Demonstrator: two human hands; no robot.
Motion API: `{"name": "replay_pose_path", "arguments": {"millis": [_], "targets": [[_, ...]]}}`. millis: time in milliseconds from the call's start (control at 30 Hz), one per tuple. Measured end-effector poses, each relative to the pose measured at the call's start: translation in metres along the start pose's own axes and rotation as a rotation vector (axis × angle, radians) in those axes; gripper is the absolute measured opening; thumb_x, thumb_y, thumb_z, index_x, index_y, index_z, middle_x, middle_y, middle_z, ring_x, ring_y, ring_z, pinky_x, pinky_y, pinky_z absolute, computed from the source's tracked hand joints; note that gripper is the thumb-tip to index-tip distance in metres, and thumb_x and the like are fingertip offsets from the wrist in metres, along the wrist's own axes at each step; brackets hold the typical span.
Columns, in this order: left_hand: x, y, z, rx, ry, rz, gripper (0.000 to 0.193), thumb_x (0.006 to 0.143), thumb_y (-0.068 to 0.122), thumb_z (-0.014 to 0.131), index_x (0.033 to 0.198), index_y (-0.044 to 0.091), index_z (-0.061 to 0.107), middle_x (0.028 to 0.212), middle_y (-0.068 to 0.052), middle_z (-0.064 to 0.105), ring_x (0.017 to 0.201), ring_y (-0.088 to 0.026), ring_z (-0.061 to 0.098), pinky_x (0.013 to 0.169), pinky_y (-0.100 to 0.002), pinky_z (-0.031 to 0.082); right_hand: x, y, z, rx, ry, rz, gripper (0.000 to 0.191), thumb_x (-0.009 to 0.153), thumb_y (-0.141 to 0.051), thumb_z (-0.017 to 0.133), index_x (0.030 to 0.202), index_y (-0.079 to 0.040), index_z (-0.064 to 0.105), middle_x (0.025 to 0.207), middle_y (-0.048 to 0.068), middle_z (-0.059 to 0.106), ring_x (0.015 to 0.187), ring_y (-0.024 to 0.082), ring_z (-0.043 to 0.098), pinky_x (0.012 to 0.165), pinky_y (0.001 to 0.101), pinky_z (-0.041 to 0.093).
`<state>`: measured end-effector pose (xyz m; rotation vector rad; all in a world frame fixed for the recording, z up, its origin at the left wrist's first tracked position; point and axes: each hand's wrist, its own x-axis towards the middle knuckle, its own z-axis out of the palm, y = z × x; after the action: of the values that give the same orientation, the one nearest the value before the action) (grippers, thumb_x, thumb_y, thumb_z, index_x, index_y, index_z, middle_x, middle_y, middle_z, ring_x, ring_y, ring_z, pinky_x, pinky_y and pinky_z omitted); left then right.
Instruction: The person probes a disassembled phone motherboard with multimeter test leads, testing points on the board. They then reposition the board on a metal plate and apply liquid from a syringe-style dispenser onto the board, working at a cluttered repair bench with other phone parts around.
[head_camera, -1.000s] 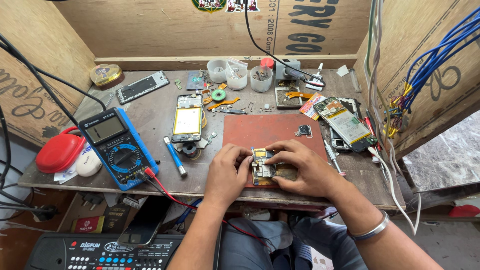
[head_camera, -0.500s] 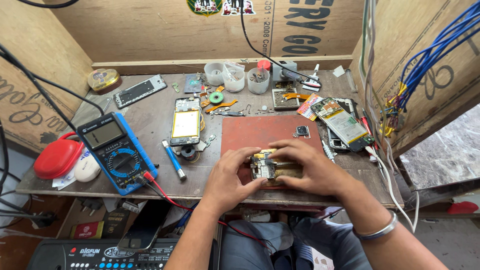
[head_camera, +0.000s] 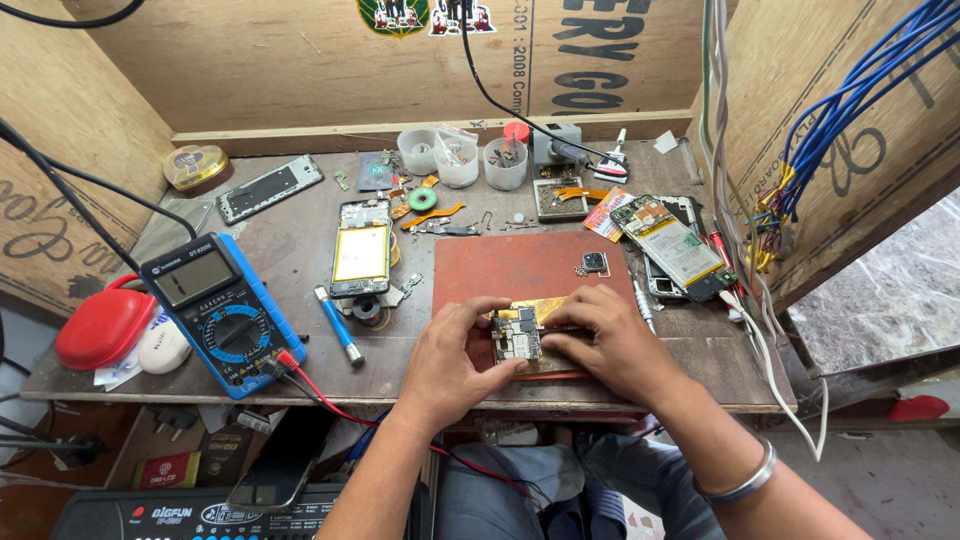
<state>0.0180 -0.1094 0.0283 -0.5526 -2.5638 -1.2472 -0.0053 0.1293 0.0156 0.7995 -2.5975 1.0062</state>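
Both of my hands meet over a small phone circuit board (head_camera: 518, 335) at the near edge of a red-brown work mat (head_camera: 520, 265). My left hand (head_camera: 455, 355) grips the board's left side with thumb and fingers. My right hand (head_camera: 610, 340) holds the board's right side, fingers laid across a gold-coloured part under it. A metal bangle (head_camera: 738, 478) circles my right wrist. A small black chip-like part (head_camera: 594, 263) lies on the mat farther back.
A blue multimeter (head_camera: 218, 310) with red lead sits at left beside a red case (head_camera: 100, 325). An opened phone (head_camera: 361, 250), blue tool (head_camera: 338, 325), plastic cups (head_camera: 458, 158), another opened phone (head_camera: 675, 245) and hanging wires (head_camera: 760, 200) surround the mat.
My hands stayed on the board with only small finger shifts. The view tilted slightly, so the bench appears a little lower in the frame.
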Motion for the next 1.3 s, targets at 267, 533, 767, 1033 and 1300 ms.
{"name": "replay_pose_path", "arguments": {"millis": [267, 533, 767, 1033, 1300], "targets": [[0.0056, -0.0011, 0.0046, 0.004, -0.003, 0.009, 0.065, 0.066, 0.026, 0.092, 0.125, 0.016, 0.065, 0.099, -0.007, 0.067, 0.095, -0.025, 0.067, 0.086, -0.038, 0.055, 0.0045, 0.0031, -0.0037, 0.009, -0.006, -0.014, 0.023, 0.081, -0.023, 0.079, 0.1, -0.011, 0.078, 0.093, 0.007, 0.066, 0.095, 0.027, 0.062, 0.085, 0.0407, 0.05], [0.0067, 0.0006, 0.007, 0.015, -0.015, -0.011, 0.065, 0.067, 0.027, 0.092, 0.126, 0.017, 0.065, 0.1, -0.007, 0.067, 0.096, -0.025, 0.068, 0.087, -0.039, 0.055, 0.0019, -0.0018, -0.0025, -0.049, -0.033, 0.044, 0.02, 0.087, -0.021, 0.073, 0.1, -0.006, 0.069, 0.101, 0.008, 0.064, 0.1, 0.03, 0.058, 0.091, 0.0427, 0.047], [0.0032, 0.0007, 0.0081, -0.006, -0.003, 0.042, 0.061, 0.069, 0.027, 0.092, 0.122, 0.013, 0.064, 0.107, -0.006, 0.069, 0.101, -0.025, 0.067, 0.089, -0.038, 0.054, -0.0007, -0.0024, -0.0052, -0.012, -0.023, 0.023, 0.018, 0.087, -0.02, 0.072, 0.1, -0.007, 0.069, 0.102, 0.009, 0.064, 0.102, 0.03, 0.058, 0.091, 0.0424, 0.047], [0.0033, -0.0022, 0.0092, 0.042, 0.019, 0.168, 0.042, 0.074, 0.03, 0.09, 0.097, 0.008, 0.063, 0.119, -0.002, 0.072, 0.103, -0.025, 0.061, 0.092, -0.04, 0.049, -0.0004, 0.0024, -0.0033, -0.009, -0.012, 0.027, 0.017, 0.086, -0.019, 0.072, 0.099, -0.008, 0.07, 0.101, 0.008, 0.064, 0.101, 0.03, 0.059, 0.09, 0.0416, 0.047], [0.0032, 0.0034, 0.0065, 0.055, 0.009, 0.134, 0.049, 0.074, 0.028, 0.088, 0.112, 0.008, 0.066, 0.092, -0.002, 0.064, 0.095, -0.024, 0.061, 0.087, -0.039, 0.049, 0.0003, 0.0016, -0.0016, -0.025, 0.006, 0.029, 0.017, 0.086, -0.02, 0.073, 0.098, -0.007, 0.07, 0.1, 0.008, 0.064, 0.1, 0.03, 0.059, 0.09, 0.0422, 0.047]]}}
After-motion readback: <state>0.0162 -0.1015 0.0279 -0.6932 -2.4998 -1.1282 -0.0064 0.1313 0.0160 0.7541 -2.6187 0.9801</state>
